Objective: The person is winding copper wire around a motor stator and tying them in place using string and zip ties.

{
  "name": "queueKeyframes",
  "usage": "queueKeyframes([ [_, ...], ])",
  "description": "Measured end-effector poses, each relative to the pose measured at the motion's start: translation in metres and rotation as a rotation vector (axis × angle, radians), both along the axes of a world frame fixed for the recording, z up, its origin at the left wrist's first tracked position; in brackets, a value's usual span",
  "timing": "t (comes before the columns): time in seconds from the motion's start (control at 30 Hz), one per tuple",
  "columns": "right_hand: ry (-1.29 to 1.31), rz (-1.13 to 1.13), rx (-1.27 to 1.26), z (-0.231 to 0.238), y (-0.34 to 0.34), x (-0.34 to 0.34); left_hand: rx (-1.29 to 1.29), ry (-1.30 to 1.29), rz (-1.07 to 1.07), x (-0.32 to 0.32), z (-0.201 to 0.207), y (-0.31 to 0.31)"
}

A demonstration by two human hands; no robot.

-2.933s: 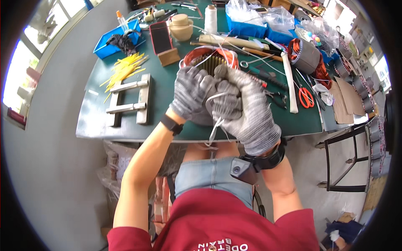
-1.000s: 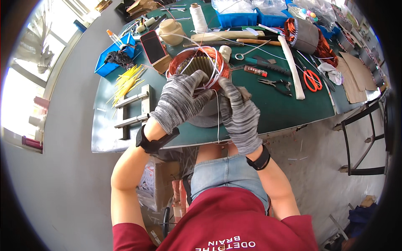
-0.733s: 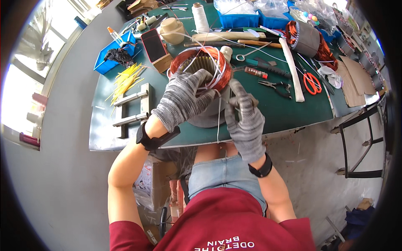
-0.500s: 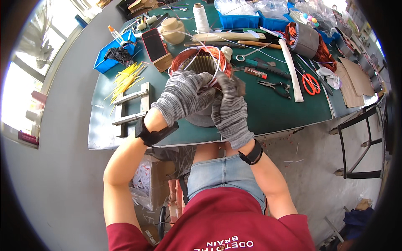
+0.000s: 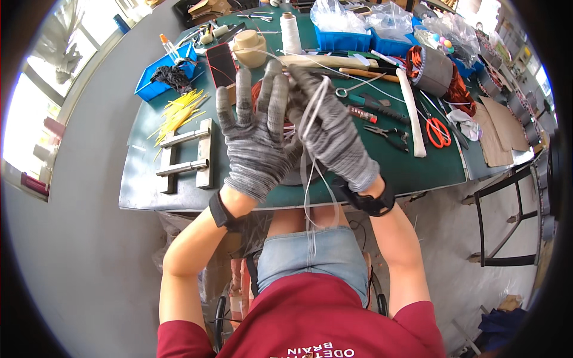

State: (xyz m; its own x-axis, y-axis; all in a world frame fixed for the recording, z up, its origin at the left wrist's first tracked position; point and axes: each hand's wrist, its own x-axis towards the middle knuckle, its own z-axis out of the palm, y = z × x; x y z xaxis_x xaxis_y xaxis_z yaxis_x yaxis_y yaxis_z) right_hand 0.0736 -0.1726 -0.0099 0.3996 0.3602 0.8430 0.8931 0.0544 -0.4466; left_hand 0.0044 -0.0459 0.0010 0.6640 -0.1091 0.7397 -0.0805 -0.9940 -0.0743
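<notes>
Trailing toward the shorts [image 5: 310, 253] at the lower centre of the frame, the white cord [image 5: 307, 203] is hanging in slack loops; it could well knot or snag if they cross while being pulled. At mid-frame, the left hand [image 5: 255, 140] is pointing upward, fingers spread, gripping nothing. Right of it, the right hand [image 5: 340, 134] is leaning up-left, cord looping across its fingers; whether they are clenching it, I cannot tell. Beyond, upper centre, the coil [image 5: 256, 95] is mostly hiding behind both hands. Farther up, a spool [image 5: 290, 34] is standing.
</notes>
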Motion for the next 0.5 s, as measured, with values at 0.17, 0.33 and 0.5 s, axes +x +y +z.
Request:
queueKeyframes([
  [0.17, -0.206, -0.281, -0.236, -0.033, -0.056, -0.031, -0.3, 0.041, -0.262, 0.01, -0.021, -0.007],
  [0.33, 0.247, -0.698, -1.073, -0.206, -0.32, -0.117, -0.388, 0.1, -0.318, 0.0, -0.018, 0.007],
  [0.5, 1.13, -0.82, -0.869, -0.304, -0.558, -0.251, -0.286, 0.215, -0.533, 0.006, -0.015, 0.032],
])
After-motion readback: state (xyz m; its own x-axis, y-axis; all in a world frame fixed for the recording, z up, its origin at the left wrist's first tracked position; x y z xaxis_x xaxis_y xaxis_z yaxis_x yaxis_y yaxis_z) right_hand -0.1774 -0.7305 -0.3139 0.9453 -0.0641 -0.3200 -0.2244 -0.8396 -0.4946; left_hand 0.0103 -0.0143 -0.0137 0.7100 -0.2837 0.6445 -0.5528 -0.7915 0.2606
